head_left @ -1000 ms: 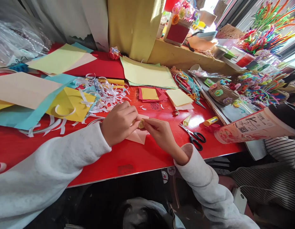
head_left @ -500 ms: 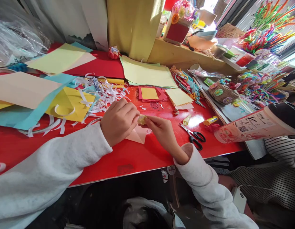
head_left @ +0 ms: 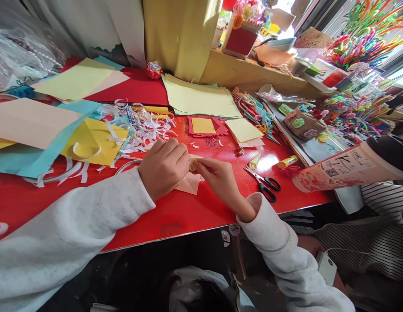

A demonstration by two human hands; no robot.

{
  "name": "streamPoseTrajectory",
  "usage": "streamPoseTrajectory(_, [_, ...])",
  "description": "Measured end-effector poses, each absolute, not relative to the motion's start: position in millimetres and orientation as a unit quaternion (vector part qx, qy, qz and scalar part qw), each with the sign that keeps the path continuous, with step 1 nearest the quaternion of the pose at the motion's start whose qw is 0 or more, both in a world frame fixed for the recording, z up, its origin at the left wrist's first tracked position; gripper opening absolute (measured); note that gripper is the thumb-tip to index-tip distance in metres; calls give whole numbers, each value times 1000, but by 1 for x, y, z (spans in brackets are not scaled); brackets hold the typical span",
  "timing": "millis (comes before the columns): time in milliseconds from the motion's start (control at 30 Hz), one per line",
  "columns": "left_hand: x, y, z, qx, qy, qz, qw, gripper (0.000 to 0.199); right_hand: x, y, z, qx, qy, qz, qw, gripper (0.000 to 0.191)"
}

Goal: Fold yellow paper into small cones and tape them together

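Observation:
Between my two hands is a small piece of folded yellow paper [head_left: 193, 164], mostly covered by fingers. My left hand [head_left: 165, 167] is closed around its left side, fingers curled. From the right, my right hand [head_left: 219, 177] pinches it between thumb and forefinger. A pale pink paper square [head_left: 189, 183] lies on the table just under the hands. To the right of my right hand, scissors with black handles [head_left: 265, 184] rest partly spread, and a small folded yellow paper piece [head_left: 254, 161] sits just behind them.
White paper strips [head_left: 152, 130] and coloured sheets [head_left: 32, 123] cover the left. Small yellow and red squares [head_left: 204, 126] and cream squares [head_left: 243, 131] lie behind my hands. At right are a glue stick [head_left: 287, 162], a tall cup [head_left: 344, 169] and a flower-trimmed basket [head_left: 302, 123]. A person in stripes [head_left: 367, 229] sits there.
The hands have drawn slightly closer together, and less of the yellow paper shows between them. The view has shifted a little; the things on the table lie as before.

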State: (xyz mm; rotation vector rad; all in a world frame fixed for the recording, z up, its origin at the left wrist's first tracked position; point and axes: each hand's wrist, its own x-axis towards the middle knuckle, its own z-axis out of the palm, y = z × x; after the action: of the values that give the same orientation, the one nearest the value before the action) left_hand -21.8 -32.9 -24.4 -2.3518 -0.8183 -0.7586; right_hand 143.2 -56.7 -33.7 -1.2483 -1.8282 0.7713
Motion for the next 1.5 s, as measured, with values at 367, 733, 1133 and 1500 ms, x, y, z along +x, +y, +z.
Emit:
streamPoseTrajectory(367, [-24,-31,-23,-873,-302,-298,241,20,145,-56,-35,-484,-720,295,401,25])
streamPoseTrajectory(733, [-40,-14,-16,-855,-364,-251,269,24,145,-52,-37,-489,-654,381,433,24])
streamPoseTrajectory(1133, [-104,25,-11,-726,-579,-333,167,28,156,-38,-35,-376,-436,628,523,24])
streamPoseTrajectory(1500, [-32,-6,-3,-735,-445,-389,-332,36,160,-64,-36,-334,-510,610,505,38])
